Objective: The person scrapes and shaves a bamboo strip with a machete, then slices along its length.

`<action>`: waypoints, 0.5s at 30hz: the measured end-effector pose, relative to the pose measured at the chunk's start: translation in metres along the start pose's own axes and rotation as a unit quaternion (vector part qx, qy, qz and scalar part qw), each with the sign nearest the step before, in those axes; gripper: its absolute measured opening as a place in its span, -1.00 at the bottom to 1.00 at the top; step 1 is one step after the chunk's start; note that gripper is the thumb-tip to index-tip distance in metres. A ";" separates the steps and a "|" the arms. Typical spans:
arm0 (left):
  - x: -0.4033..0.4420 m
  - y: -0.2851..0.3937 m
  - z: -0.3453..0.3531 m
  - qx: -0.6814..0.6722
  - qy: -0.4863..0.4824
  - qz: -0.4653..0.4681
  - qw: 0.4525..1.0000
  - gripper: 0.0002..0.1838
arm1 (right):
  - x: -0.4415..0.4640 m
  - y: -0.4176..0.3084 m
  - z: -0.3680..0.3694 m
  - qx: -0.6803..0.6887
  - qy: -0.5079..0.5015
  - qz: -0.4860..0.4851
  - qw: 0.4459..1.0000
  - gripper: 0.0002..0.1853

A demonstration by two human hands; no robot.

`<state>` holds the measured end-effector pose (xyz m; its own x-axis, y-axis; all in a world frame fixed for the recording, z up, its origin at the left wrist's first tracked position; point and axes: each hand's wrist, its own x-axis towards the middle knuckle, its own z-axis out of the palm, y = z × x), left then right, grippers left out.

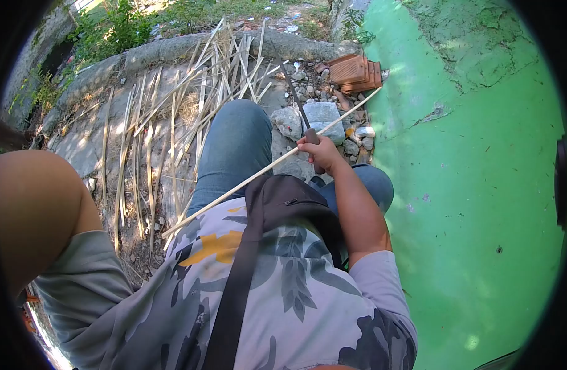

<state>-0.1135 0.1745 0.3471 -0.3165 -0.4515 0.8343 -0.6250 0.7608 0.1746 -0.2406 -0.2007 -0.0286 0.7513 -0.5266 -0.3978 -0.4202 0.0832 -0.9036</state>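
Observation:
My right hand is closed round the brown handle of a long, thin-bladed knife, whose dark blade points up and away. A long pale strip passes at the same hand, between fingers and handle, and runs slanting from near my shirt up to the green wall. My left arm is raised at the left edge, and its hand is out of view. Many loose pale strips lie on the ground ahead and to the left, some crossing in a pile.
A green wall stands close on my right. Stacked orange-brown tiles and broken concrete blocks lie beside it. Beyond the strips runs a low concrete kerb, with plants behind. A black bag rests across my front.

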 end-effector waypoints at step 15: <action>0.003 -0.006 0.006 -0.011 0.003 -0.001 1.000 -0.44 | 0.000 0.000 0.001 -0.016 0.002 -0.010 1.000 -0.72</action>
<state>-0.1152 0.1658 0.3454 -0.3102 -0.4506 0.8371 -0.6096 0.7699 0.1885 -0.2403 -0.1999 -0.0287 0.7581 -0.5307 -0.3790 -0.4207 0.0462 -0.9060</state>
